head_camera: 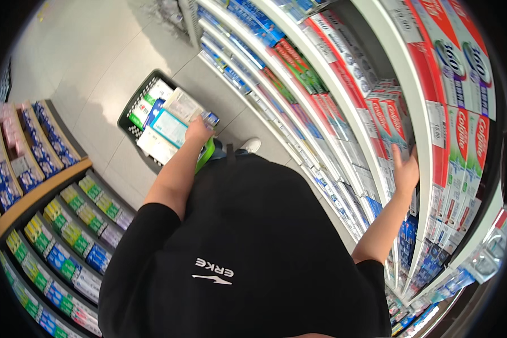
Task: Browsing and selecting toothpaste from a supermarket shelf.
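My left hand (200, 129) is closed on the green handle (207, 153) of a dark shopping basket (124, 116). Several boxes fill the basket, among them a teal-and-white box (169, 127) and a white carton (157, 145). By my left fingertips is a small blue package (211, 118); whether the fingers touch it is unclear. My right hand (405, 171) reaches into a shelf on the right, fingers apart. Its fingertips are at the front of red-and-white Colgate toothpaste boxes (392, 118), and the shelf edge partly covers the hand. Contact with the boxes cannot be told.
White shelves (410, 63) of oral-care boxes run along my right, with larger Colgate packs (456, 143) on the upper one. Bins of packaged goods (61, 215) stand to my left, edged by a wooden strip (42, 198). Grey floor tiles (97, 55) lie ahead, near a white shoe (251, 145).
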The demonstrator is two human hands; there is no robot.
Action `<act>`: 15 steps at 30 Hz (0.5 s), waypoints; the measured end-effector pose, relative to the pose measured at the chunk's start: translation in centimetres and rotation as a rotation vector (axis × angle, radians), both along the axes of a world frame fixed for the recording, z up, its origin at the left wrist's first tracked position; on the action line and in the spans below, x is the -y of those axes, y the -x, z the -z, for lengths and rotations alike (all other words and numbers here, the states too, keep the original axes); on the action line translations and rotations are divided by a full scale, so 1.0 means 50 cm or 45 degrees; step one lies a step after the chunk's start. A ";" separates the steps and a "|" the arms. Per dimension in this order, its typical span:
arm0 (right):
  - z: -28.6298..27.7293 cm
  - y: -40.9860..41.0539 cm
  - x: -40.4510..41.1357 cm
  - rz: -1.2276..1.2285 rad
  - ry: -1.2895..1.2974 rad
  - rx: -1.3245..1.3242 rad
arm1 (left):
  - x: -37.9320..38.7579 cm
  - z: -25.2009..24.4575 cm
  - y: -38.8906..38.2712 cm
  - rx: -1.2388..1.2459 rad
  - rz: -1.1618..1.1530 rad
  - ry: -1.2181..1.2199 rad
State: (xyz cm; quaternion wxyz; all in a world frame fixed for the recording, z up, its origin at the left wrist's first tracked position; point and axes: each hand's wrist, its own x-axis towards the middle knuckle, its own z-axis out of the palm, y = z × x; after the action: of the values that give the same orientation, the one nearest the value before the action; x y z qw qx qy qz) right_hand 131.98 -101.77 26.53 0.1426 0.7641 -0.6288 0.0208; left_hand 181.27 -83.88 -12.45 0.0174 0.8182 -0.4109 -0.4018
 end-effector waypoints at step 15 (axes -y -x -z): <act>0.192 -0.239 -0.189 -0.610 -0.139 0.817 | -0.085 -0.414 -0.193 -0.279 -0.408 0.657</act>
State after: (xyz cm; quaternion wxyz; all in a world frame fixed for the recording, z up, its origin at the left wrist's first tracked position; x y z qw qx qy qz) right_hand 143.93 -92.30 16.91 -0.1107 0.8501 -0.4458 0.2577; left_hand 190.93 -79.63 8.25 0.3314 0.7929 -0.3609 -0.3622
